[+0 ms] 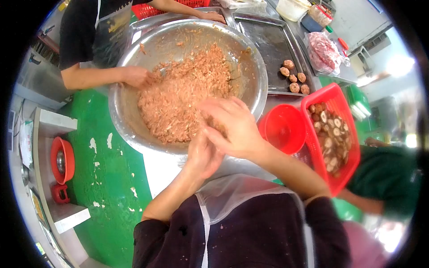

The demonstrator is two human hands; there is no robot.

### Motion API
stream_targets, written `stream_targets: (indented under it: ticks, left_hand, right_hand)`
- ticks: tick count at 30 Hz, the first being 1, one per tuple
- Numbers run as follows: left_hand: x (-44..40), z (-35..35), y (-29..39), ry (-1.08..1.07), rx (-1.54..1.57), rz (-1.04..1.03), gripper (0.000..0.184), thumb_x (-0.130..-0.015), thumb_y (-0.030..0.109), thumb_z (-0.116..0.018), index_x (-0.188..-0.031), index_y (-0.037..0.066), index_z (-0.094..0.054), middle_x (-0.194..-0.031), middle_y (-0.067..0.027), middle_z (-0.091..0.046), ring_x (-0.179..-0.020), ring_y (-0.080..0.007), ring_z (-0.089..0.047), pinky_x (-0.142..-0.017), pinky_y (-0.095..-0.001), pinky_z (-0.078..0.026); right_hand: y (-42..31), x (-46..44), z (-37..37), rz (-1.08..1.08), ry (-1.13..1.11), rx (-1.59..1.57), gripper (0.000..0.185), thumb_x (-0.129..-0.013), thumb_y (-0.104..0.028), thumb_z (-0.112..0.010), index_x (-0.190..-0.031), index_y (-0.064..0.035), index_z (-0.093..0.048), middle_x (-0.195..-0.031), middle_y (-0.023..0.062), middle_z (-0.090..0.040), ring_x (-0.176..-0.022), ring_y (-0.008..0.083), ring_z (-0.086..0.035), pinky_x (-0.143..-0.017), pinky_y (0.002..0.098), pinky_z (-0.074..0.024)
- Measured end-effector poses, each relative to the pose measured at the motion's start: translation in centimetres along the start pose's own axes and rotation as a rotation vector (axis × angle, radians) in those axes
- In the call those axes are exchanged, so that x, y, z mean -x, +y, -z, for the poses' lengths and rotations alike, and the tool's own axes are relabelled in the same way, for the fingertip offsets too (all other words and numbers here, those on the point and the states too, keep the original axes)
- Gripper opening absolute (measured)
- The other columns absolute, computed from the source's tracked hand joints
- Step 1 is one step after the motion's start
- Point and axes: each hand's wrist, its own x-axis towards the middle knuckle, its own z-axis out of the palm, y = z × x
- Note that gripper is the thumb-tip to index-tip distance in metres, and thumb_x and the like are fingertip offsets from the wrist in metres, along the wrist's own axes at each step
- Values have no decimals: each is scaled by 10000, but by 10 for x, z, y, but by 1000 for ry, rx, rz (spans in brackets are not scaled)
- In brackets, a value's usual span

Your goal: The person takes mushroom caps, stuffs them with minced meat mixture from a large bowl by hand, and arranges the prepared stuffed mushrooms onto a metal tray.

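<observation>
A large metal bowl [120, 111] holds a mound of minced meat mixture [178, 98]. Over its near edge my two hands come together. My right hand [232, 127] curves over a small lump of the mixture [216, 125], its fingers partly blurred. Just below and to the left, my left hand [203, 154] is closed against the right one; whatever lies inside it is hidden. Several round meatballs [294, 78] sit at the near end of a dark metal tray [263, 40], right of the bowl.
A co-worker's hand [138, 77] reaches into the bowl from the left; their other hand [212, 17] rests at the far rim. On the right are a red bowl [284, 128], a red basket [351, 165] of cut mushrooms and bagged meat [323, 51]. Another person stands far right.
</observation>
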Motion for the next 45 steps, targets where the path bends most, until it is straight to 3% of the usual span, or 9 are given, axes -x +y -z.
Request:
stream_targets:
  ticks: [10,12,14,23,26,27,30,34,45]
  left_hand:
    - [-9,6,-4,60,146,108,551,-944,481,-294,-1279,51,-369,-1217,-113,-482,-1123,-233,-493,-914,-345,-455]
    - [-12,26,-4,-70,275,172,540,-941,485,-302,-1207,38,-450,-1101,-119,-563,-1012,-237,-570,-827,-324,-515]
    - [-12,34,-3,-98,305,222,502,-949,463,-294,-1190,53,-456,-1060,-123,-578,-951,-240,-586,-801,-333,-519]
    - [-12,4,-3,193,120,201,457,-948,432,-334,-1202,66,-438,-1106,-92,-558,-991,-223,-576,-781,-358,-522]
    - [-14,32,-5,-23,176,289,471,-947,441,-325,-1219,69,-421,-1128,-92,-548,-1002,-231,-576,-765,-351,-530]
    - [-15,36,-6,-121,213,317,474,-948,442,-318,-1225,70,-414,-1132,-93,-546,-1000,-235,-576,-758,-352,-529]
    - [-11,-12,1,243,-41,268,474,-950,454,-297,-1199,75,-433,-1060,-98,-577,-948,-237,-589,-702,-354,-532]
    - [-10,9,-7,165,-128,270,484,-947,465,-294,-1210,81,-426,-1071,-101,-571,-943,-227,-587,-671,-352,-537]
    - [-7,7,-11,195,-128,202,446,-949,424,-331,-1261,111,-389,-1210,-81,-497,-1043,-190,-542,-753,-340,-523]
  right_hand:
    - [2,1,0,-12,73,4,326,-833,-165,-505,-1145,-106,-582,-1215,81,-544,-1146,221,-488,-979,417,-323]
    - [5,-5,15,-443,252,-753,362,-902,-250,-411,-1180,-70,-558,-1267,55,-508,-1195,178,-438,-1000,384,-294]
    - [29,-3,20,-413,483,-862,421,-933,-307,-339,-1186,-46,-550,-1296,34,-478,-1219,165,-405,-1012,373,-274]
    - [9,0,1,216,-168,90,445,-931,-361,-389,-1256,-71,-478,-1276,128,-470,-1200,305,-413,-1016,408,-289]
    - [24,-7,-8,-286,178,-948,453,-935,-399,-363,-1270,-114,-472,-1300,106,-449,-1204,322,-401,-1019,395,-290]
    - [34,-10,-16,-275,278,-797,471,-946,-435,-316,-1281,-142,-470,-1300,115,-457,-1195,298,-424,-1022,376,-289]
    - [30,-5,-6,-99,-412,-369,507,-950,-455,-283,-1284,-122,-470,-1278,172,-474,-1174,257,-453,-1015,371,-300]
    - [35,-15,0,-475,-384,-798,550,-940,-495,-260,-1317,-134,-435,-1312,143,-455,-1250,275,-384,-1045,374,-267]
    - [-2,17,1,83,-225,350,488,-848,-455,-484,-1239,-163,-500,-1306,102,-451,-1223,302,-389,-968,593,-259]
